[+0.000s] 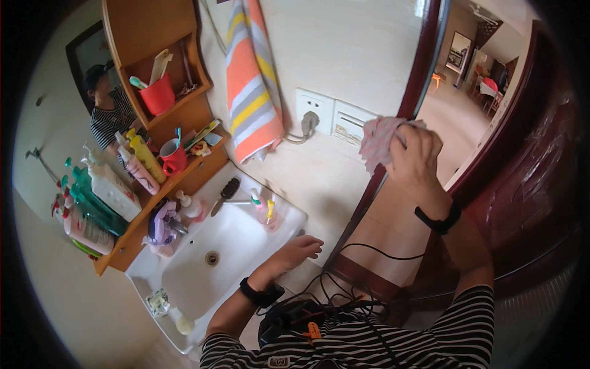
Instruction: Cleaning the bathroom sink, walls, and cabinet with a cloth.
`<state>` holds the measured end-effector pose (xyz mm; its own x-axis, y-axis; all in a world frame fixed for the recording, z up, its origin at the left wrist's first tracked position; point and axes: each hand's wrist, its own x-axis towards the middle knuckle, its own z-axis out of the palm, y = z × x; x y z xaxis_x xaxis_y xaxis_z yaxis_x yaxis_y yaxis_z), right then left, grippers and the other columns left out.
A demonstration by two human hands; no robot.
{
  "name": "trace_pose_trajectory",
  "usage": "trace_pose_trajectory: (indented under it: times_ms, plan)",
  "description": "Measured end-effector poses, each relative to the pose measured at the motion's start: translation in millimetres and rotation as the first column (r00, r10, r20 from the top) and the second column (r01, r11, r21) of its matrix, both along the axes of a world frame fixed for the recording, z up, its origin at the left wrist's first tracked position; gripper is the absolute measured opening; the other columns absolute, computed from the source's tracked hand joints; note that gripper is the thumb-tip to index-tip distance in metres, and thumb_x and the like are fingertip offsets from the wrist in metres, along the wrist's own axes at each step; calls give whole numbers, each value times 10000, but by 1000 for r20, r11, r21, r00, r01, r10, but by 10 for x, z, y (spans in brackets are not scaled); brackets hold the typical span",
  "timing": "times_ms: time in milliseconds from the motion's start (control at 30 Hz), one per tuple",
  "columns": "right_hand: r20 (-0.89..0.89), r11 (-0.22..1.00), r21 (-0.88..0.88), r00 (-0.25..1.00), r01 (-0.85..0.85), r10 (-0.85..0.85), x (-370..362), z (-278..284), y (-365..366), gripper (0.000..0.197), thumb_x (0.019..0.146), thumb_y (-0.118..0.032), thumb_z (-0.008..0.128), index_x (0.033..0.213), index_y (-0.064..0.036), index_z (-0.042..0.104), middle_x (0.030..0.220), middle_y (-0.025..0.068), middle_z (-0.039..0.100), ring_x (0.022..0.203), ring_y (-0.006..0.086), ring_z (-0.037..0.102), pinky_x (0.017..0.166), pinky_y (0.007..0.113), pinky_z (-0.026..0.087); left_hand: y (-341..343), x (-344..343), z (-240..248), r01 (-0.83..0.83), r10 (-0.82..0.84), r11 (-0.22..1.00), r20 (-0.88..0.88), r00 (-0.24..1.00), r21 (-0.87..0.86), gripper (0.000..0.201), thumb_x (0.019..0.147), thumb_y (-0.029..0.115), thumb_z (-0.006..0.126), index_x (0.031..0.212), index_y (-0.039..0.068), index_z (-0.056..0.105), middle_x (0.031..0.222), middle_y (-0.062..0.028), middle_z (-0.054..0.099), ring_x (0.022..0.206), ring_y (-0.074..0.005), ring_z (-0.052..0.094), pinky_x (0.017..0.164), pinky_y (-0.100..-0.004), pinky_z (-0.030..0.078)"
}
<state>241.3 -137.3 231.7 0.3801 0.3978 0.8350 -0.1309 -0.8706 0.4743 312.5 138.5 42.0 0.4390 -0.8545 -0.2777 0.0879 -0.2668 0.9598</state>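
Now clamping the pink cloth (378,141) in the right hand (415,158), bunched just left of the fingers, seemingly mid-wipe by the door frame (423,67), with nothing in the slack, part-uncurled left hand (296,253), probably needing flat, steady pressure next.

The light is soft and fairly bright, strongest on the wall (369,55) at upper middle. White glare lies on the dark red door (522,184) at right. A weak shadow is beside the basin (239,234). Black corners enclose the round view; edges bend near its rim.
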Motion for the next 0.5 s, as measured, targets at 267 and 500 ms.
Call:
trace_pose_trajectory:
  times_ms: [267,500]
  plan:
    - [-152,994,75,984,-80,91,494,487,489,261,645,-104,693,878,-8,627,1057,121,556,1036,286,514,929,431,348,178,-8,182,-39,39,999,9,999,28,457,1008,307,514,1291,-50,555,1148,-141,643,997,-191,636,877,-299,499]
    - [-223,980,-1,955,-200,194,1173,577,808,104,696,-97,633,786,-47,630,940,82,545,991,253,508,891,403,358,349,46,-28,-84,84,996,-2,996,0,444,1003,292,521,1283,-51,558,1139,-136,641,990,-191,632,882,-293,498]
